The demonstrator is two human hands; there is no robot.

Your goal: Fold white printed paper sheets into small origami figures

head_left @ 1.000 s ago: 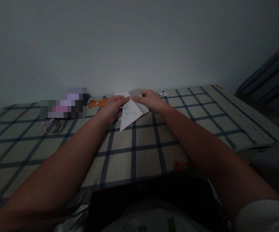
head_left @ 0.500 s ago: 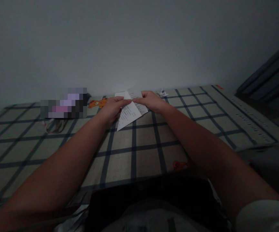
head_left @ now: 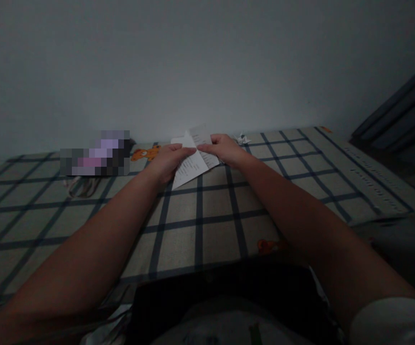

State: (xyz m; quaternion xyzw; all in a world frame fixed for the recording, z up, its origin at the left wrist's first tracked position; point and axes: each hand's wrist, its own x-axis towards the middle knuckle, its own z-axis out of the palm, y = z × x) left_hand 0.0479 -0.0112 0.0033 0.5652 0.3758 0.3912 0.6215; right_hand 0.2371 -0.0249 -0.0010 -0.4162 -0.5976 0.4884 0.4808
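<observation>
A folded sheet of white printed paper (head_left: 194, 166) is held up between both hands above the checked cloth. My left hand (head_left: 168, 160) is closed on its left side, thumb lying across the front and pointing to the middle. On the other side, my right hand (head_left: 226, 148) pinches the paper, its thumb tip almost meeting the left one. One corner of the paper points down to the left, and upper flaps stick up behind the thumbs. The fingers behind the paper are hidden.
The table wears a checked cloth (head_left: 214, 196) with bear prints and stands against a grey wall (head_left: 207, 67). A small folded paper piece (head_left: 242, 139) lies behind my right hand. At left are a blurred-out object (head_left: 99, 155) and a cord (head_left: 81, 187). A dark curtain (head_left: 404, 105) hangs at right.
The paper has tilted slightly; its lower corner has risen a little and its front flap now reaches farther right. Both hands keep their grip in nearly the same place.
</observation>
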